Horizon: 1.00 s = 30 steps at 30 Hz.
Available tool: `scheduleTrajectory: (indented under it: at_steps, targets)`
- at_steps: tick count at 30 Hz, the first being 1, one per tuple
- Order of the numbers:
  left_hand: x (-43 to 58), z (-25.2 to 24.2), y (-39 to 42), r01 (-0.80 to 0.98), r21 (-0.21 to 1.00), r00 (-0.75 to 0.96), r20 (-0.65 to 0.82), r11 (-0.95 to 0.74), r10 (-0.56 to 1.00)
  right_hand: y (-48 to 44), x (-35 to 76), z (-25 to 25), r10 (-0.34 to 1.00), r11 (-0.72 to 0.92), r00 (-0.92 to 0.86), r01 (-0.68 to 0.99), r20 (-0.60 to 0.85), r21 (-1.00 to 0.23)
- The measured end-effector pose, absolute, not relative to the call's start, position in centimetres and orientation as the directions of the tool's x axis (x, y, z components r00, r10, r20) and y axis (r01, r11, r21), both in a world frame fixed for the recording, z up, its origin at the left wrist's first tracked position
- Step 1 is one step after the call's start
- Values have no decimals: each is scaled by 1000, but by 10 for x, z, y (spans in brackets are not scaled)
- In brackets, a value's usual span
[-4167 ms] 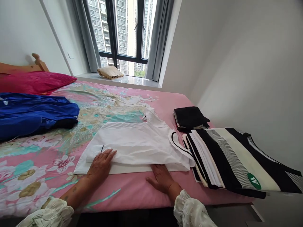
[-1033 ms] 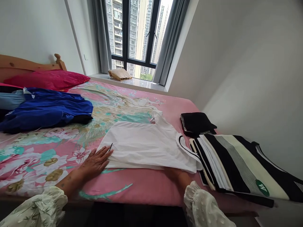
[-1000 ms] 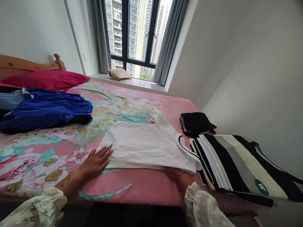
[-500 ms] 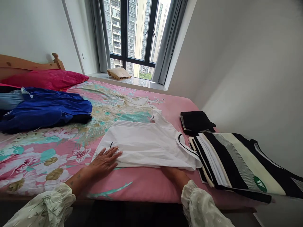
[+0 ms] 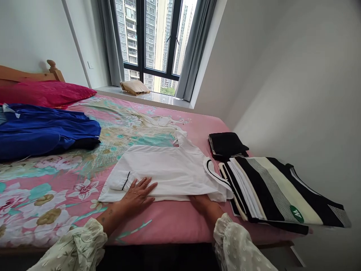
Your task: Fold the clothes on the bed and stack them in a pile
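A white shirt [image 5: 163, 165] with black trim lies partly folded on the bed. My left hand [image 5: 141, 194] rests flat on its near left part, fingers stretched out, beside a cuff [image 5: 120, 182] crossed by a black line. My right hand [image 5: 201, 205] reaches beneath the shirt's near edge. Its fingers are hidden by the cloth, so I cannot see whether they grip it. The collar end points away toward the window, and a black-edged sleeve opening [image 5: 216, 173] lies at the right.
Right of the shirt, a folded stack topped by a black-and-cream striped garment [image 5: 270, 188] overhangs the bed edge. Behind it sits a folded black garment [image 5: 227, 145]. Blue clothing [image 5: 50, 128] lies at left near a red pillow [image 5: 47, 92]. A beige bundle [image 5: 135, 87] is on the windowsill.
My left hand has slid right across the shirt, and more of the cuff with its black line now shows. My right hand stays under the near edge. The view has shifted slightly right.
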<state>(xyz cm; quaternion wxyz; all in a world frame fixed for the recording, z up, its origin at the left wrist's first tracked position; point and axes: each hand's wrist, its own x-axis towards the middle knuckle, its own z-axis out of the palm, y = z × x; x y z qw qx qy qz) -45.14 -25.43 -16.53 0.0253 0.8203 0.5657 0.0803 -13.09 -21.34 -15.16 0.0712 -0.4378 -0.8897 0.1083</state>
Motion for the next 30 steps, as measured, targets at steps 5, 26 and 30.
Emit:
scheduleTrajectory:
  at_steps: [5,26,30]
  targets:
    - [-450,-169,-260,920,159,338,141,-358,931,-216,-114,-150,798,579,-602,754,27,-311]
    - [-557,-158,-253,973,42,222,129,-229,967,-219,-91,-183,860,504,-510,839,28,-203]
    - [-561,-166,-255,970,34,230,193,-241,954,-218,-93,-177,844,529,-534,819,40,-221]
